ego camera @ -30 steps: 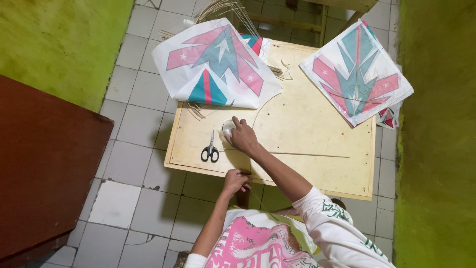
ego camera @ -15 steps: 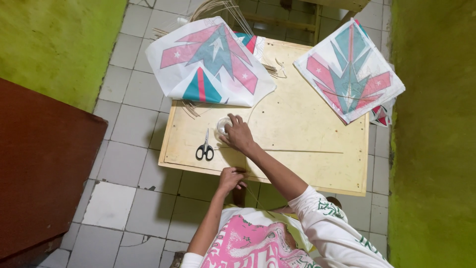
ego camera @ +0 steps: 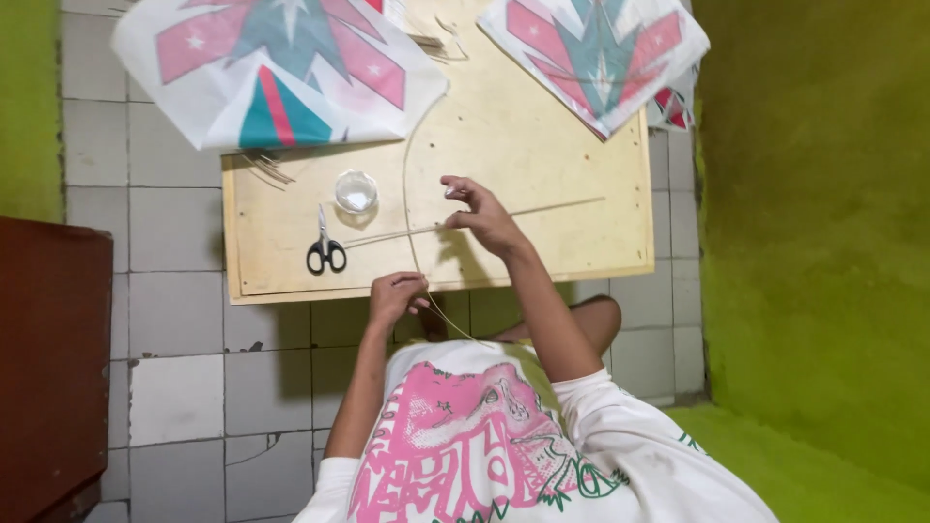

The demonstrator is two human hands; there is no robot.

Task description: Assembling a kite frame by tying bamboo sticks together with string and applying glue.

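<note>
Head view: a person is working thin bamboo sticks over a low wooden board (ego camera: 542, 145) on a tiled floor (ego camera: 174, 320).

Beyond both hands, two paper kites (ego camera: 281, 68) (ego camera: 601, 53) are lying. The straight stick (ego camera: 484, 221) is running left-right beneath the right hand (ego camera: 484, 215), whose fingers are pinching together above it, the nearer hand. The left hand (ego camera: 395, 295) is closing on the curved stick (ego camera: 415, 242) at the board's near edge. Scissors (ego camera: 325, 250) and a clear cup (ego camera: 356, 191) are sitting left of the hands.

No pkgs, labels, signs or screens in view on the board or floor.
</note>
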